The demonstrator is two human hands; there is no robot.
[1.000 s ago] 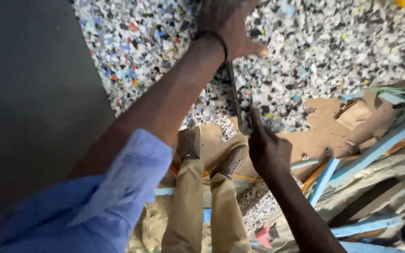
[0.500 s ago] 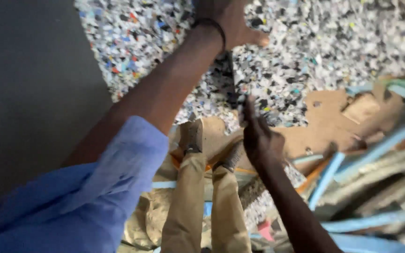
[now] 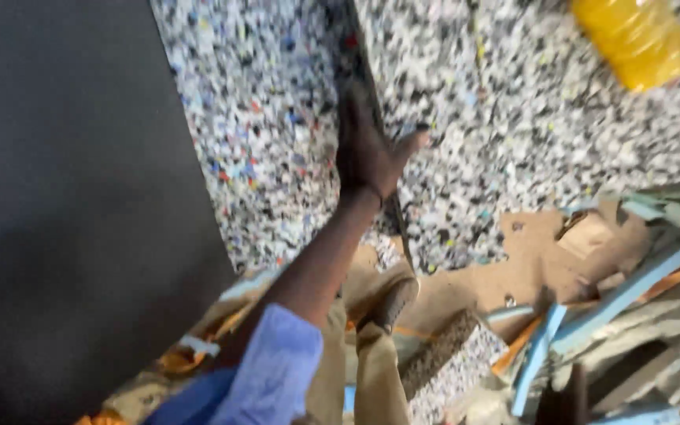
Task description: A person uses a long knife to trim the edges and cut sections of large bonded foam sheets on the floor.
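Observation:
My left hand lies flat on a speckled multicolour foam sheet, fingers spread and thumb out to the right. It presses on a long dark strip that runs down the sheet, either a straightedge or a cut line; blur hides which. My blue sleeve covers the upper arm. A dark blurred shape at the bottom edge may be my right hand; its fingers cannot be made out.
A yellow bottle lies on the foam at top right. A dark grey sheet fills the left. Brown cardboard, blue foam strips, a foam block, my shoe and tan trousers sit below.
The view has swung up and right, bringing the bottle into sight. My right hand, earlier raised beside the strip below my left hand, has dropped to the bottom edge.

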